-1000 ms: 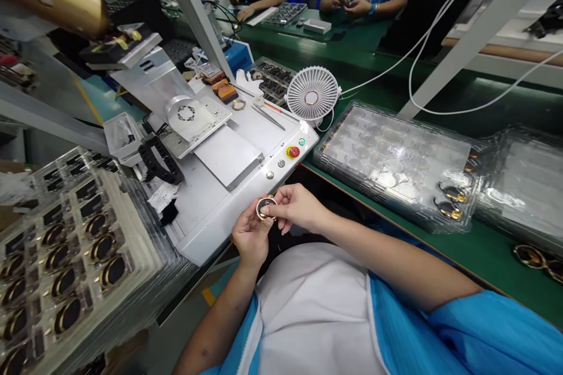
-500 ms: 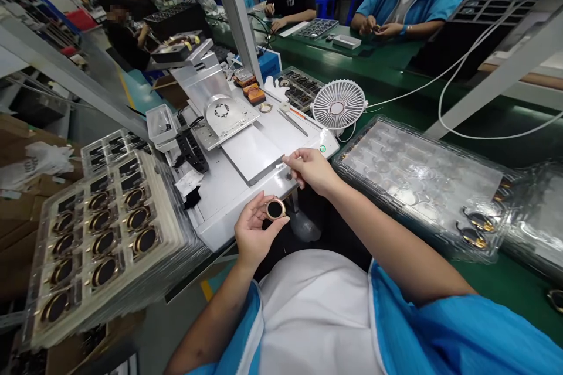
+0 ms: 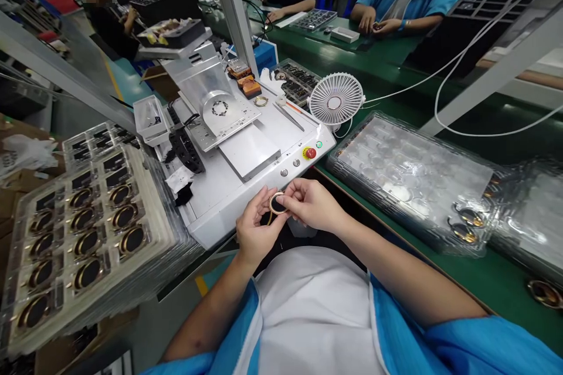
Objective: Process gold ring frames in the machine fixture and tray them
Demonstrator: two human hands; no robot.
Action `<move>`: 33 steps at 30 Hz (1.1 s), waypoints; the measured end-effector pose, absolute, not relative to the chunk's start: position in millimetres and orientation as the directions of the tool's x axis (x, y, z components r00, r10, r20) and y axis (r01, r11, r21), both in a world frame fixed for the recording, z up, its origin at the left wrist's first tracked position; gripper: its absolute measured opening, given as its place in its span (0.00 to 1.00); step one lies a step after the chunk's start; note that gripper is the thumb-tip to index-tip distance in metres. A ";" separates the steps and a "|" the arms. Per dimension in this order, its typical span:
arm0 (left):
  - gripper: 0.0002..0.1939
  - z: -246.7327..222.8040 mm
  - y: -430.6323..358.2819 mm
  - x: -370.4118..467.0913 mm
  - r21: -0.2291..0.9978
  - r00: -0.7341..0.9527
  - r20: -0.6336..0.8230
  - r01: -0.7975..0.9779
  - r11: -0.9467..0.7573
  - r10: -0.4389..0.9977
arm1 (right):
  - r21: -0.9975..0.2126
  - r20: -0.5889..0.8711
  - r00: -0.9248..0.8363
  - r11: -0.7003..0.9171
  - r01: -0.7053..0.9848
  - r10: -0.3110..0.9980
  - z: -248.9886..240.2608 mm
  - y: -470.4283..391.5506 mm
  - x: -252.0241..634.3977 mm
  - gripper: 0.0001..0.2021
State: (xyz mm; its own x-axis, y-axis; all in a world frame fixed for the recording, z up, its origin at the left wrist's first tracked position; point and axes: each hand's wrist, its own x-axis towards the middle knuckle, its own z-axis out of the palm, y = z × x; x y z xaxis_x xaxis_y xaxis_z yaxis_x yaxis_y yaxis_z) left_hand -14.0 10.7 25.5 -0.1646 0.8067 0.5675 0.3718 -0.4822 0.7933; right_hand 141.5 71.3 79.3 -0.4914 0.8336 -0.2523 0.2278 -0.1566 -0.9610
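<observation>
Between the fingers of my left hand (image 3: 255, 227) is a round watch case (image 3: 276, 204) with a gold rim and a black face, tilted up toward me. My right hand (image 3: 319, 206) is closed at the case's right side, its thumb and fingers pinching the rim and covering part of the face. Both hands are in front of the white machine (image 3: 220, 211), near its front edge and below its push buttons (image 3: 284, 173). A flat white plate (image 3: 253, 155) extends from under the machine's metal fixture (image 3: 220, 108).
Stacked clear trays (image 3: 101, 246) of similar gold-rimmed cases stand at left. More clear trays (image 3: 413, 170) lie at right on the green bench. A white fan (image 3: 336, 99), tweezers (image 3: 289, 116) and a red stop button (image 3: 310, 153) are near the machine. Co-workers (image 3: 404, 3) sit opposite.
My right hand has come down from the machine's front edge to the watch case and now grips it too. The stop button is uncovered. The camera view has shifted slightly.
</observation>
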 end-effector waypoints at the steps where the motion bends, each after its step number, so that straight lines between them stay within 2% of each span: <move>1: 0.35 25.9 10.4 -14.2 0.790 -0.165 0.571 0.376 -0.484 0.804 | -0.962 -0.239 -0.486 -0.137 0.237 0.840 79.0 71.2 141.5 0.17; 7: 0.38 27.1 8.7 -11.7 0.784 -0.177 0.583 0.377 -0.493 0.793 | -0.962 -0.178 -0.386 -0.077 0.262 0.905 71.7 71.0 139.4 0.19; 10: 0.39 22.4 8.3 -6.7 0.791 -0.149 0.581 0.335 -0.512 0.800 | -0.970 -0.242 -0.467 -0.198 0.141 0.850 68.1 70.1 144.9 0.26; 12: 0.40 17.9 9.4 -4.6 0.789 -0.073 0.575 0.314 -0.528 0.815 | -0.962 -0.267 -0.485 -0.260 0.083 0.833 66.6 69.8 160.9 0.30; 14: 0.40 13.4 12.3 -5.5 0.776 0.000 0.574 0.318 -0.544 0.819 | -0.972 -0.234 -0.353 -0.225 0.067 0.906 65.7 68.1 192.9 0.32; 16: 0.35 9.2 16.5 -9.4 0.763 0.022 0.581 0.333 -0.554 0.814 | -0.981 -0.150 -0.079 -0.138 0.134 0.986 65.7 61.1 241.4 0.32; 18: 0.29 4.5 20.7 -14.7 0.764 0.019 0.580 0.335 -0.551 0.815 | -0.945 -0.050 0.247 -0.125 0.301 0.968 65.3 45.9 300.3 0.29; 20: 0.25 -0.9 24.3 -18.9 0.778 0.028 0.563 0.318 -0.541 0.826 | -0.835 0.018 0.540 -0.285 0.471 0.842 61.6 23.0 358.2 0.21; 22: 0.21 -6.2 27.7 -19.8 0.791 0.047 0.547 0.296 -0.535 0.836 | -0.625 0.034 0.702 -0.533 0.571 0.712 51.2 -3.7 403.4 0.15; 24: 0.18 -9.9 31.9 -16.4 0.798 0.061 0.542 0.277 -0.535 0.838 | -0.365 0.018 0.757 -0.701 0.613 0.653 33.2 -29.0 429.6 0.15; 26: 0.16 -10.0 36.8 -9.7 0.791 0.090 0.548 0.268 -0.550 0.831 | -0.161 -0.029 0.757 -0.750 0.641 0.653 9.9 -47.6 438.6 0.18; 27: 0.15 -8.6 39.1 -5.9 0.779 0.114 0.559 0.269 -0.567 0.822 | -0.099 -0.055 0.746 -0.747 0.657 0.663 -2.2 -53.4 439.2 0.19; 29: 0.13 -3.5 42.8 0.1 0.737 0.184 0.586 0.284 -0.614 0.789 | -0.041 -0.080 0.730 -0.734 0.677 0.678 -23.8 -58.7 438.1 0.21; 33: 0.11 5.4 43.7 -1.1 0.664 0.278 0.620 0.311 -0.680 0.733 | -0.034 -0.054 0.778 -0.780 0.625 0.626 -46.5 -57.7 445.2 0.23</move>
